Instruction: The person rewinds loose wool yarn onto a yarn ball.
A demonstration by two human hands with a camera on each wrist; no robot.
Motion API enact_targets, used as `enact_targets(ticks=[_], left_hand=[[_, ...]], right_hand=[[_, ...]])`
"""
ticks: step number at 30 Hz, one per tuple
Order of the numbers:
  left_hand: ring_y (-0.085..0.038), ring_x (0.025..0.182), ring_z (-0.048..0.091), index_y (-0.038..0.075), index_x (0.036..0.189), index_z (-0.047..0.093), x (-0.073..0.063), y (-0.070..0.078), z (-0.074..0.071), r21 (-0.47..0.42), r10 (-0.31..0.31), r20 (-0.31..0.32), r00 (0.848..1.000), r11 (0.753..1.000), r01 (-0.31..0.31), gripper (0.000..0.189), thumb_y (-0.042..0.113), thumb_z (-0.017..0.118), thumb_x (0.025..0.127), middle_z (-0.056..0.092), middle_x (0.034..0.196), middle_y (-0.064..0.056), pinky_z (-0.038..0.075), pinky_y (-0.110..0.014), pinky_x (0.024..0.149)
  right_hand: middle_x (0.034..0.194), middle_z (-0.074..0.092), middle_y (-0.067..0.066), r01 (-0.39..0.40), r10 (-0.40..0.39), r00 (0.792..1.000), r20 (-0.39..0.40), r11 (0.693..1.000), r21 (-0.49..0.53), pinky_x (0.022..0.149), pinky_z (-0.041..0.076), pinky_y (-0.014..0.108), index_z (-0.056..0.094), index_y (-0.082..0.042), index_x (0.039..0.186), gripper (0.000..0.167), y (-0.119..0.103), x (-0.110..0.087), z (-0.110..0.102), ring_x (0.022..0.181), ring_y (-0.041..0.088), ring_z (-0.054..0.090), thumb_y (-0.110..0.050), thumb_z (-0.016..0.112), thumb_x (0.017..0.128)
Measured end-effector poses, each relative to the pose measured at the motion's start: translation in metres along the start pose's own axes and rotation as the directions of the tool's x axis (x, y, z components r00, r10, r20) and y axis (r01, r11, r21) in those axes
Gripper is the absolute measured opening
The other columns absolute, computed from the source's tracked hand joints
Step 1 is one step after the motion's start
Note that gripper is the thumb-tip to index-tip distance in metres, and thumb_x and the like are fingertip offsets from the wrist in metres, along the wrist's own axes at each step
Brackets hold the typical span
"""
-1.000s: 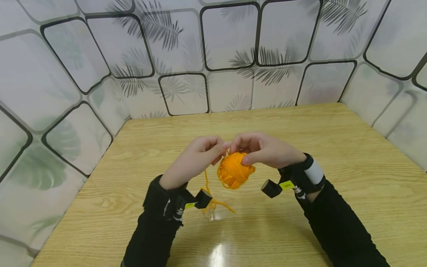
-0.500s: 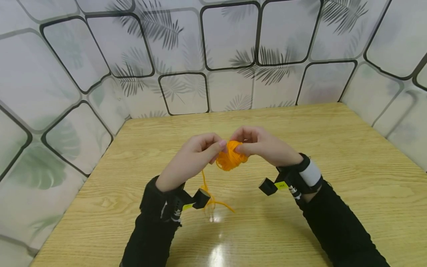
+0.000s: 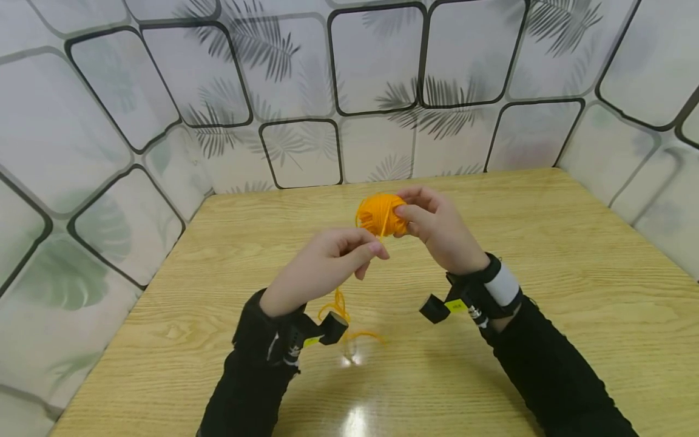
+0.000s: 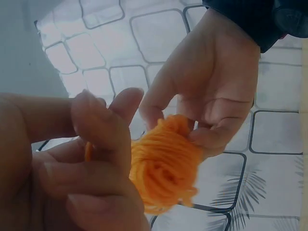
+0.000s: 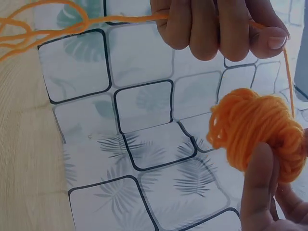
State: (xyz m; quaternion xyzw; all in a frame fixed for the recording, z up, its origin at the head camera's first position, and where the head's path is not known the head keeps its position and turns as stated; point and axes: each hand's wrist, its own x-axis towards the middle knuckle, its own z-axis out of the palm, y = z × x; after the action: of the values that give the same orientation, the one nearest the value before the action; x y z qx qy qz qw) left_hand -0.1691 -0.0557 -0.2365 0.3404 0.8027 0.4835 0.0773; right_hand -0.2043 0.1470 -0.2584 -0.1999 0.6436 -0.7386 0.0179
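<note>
A ball of orange yarn (image 3: 379, 213) is held up over the table by my right hand (image 3: 445, 233), thumb on its near side and fingers behind. Just below and left of it, my left hand (image 3: 333, 264) pinches the yarn strand between thumb and forefinger. In the right wrist view the strand (image 5: 289, 77) runs taut from the left fingertips down to the yarn ball (image 5: 260, 130). On its other side the strand passes through the curled left fingers (image 5: 204, 33) toward a loose tangle. The left wrist view shows the wound end of the ball (image 4: 166, 168) beyond the left hand.
Loose loops of orange yarn (image 3: 340, 306) hang below the left hand, and a tail end (image 3: 368, 334) lies near the table's middle. The wooden table (image 3: 573, 255) meets a patterned wall covering (image 3: 377, 145) at its back. Each wrist wears a small black camera (image 3: 435, 309).
The right hand has raised the yarn ball up and away, turning it. My left hand, still pinching the strand, now sits lower than the ball instead of beside it.
</note>
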Motion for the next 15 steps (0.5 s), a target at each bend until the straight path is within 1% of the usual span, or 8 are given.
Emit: enact_targets(ticks=[3,6,8,11,13,15], left_hand=[[-0.015,0.050,0.035,0.007,0.096,0.066,0.0024,-0.0013,0.0024,0.026,0.035,0.029,0.999,0.999,-0.036,0.021,0.014,0.046,0.098,0.050,0.065,-0.003,0.029,-0.024,0.051],[-0.014,0.050,0.036,0.006,0.095,0.066,0.0044,-0.0025,0.0044,0.035,0.053,0.054,0.997,0.998,-0.055,0.020,0.013,0.047,0.097,0.051,0.064,-0.002,0.029,-0.023,0.050],[-0.013,0.048,0.034,0.007,0.094,0.066,0.0055,-0.0033,0.0054,0.046,0.049,0.068,0.996,0.998,-0.052,0.020,0.014,0.048,0.097,0.051,0.064,-0.001,0.029,-0.023,0.049],[-0.012,0.050,0.036,0.006,0.096,0.066,0.0069,-0.0046,0.0061,0.048,0.026,0.084,0.996,0.998,-0.030,0.020,0.013,0.047,0.097,0.051,0.065,-0.001,0.029,-0.022,0.049],[-0.012,0.052,0.039,0.005,0.096,0.065,0.0075,-0.0054,0.0063,0.045,0.022,0.089,0.996,0.999,-0.026,0.020,0.011,0.047,0.097,0.052,0.065,-0.002,0.030,-0.022,0.050],[-0.012,0.055,0.042,0.003,0.097,0.064,0.0078,-0.0063,0.0060,0.032,0.017,0.093,0.996,0.999,-0.020,0.020,0.010,0.046,0.097,0.052,0.066,-0.002,0.031,-0.022,0.051]], right_hand=[[0.101,0.054,0.005,0.029,-0.026,0.999,-0.022,0.993,0.111,0.069,0.048,0.022,0.050,-0.007,0.106,0.015,-0.0023,-0.0013,0.0018,0.079,0.014,0.054,-0.004,0.042,0.094],[0.103,0.053,0.005,0.035,-0.034,0.999,-0.008,0.975,0.221,0.069,0.048,0.021,0.050,-0.009,0.106,0.017,-0.0039,-0.0031,0.0027,0.079,0.014,0.054,-0.004,0.040,0.094],[0.104,0.053,0.005,0.033,-0.044,0.999,0.029,0.954,0.298,0.069,0.048,0.022,0.050,-0.009,0.108,0.017,-0.0046,-0.0044,0.0027,0.080,0.015,0.054,-0.006,0.040,0.095],[0.104,0.053,0.006,0.021,-0.068,0.991,0.111,0.927,0.375,0.071,0.048,0.023,0.050,-0.008,0.110,0.019,-0.0058,-0.0064,0.0030,0.082,0.016,0.054,-0.007,0.039,0.095],[0.104,0.054,0.006,0.004,-0.079,0.982,0.170,0.915,0.402,0.074,0.048,0.023,0.050,-0.007,0.112,0.022,-0.0067,-0.0077,0.0030,0.084,0.017,0.054,-0.007,0.037,0.095],[0.103,0.055,0.006,-0.011,-0.090,0.970,0.227,0.914,0.407,0.076,0.047,0.024,0.051,-0.007,0.112,0.025,-0.0072,-0.0087,0.0025,0.086,0.017,0.054,-0.005,0.033,0.094]])
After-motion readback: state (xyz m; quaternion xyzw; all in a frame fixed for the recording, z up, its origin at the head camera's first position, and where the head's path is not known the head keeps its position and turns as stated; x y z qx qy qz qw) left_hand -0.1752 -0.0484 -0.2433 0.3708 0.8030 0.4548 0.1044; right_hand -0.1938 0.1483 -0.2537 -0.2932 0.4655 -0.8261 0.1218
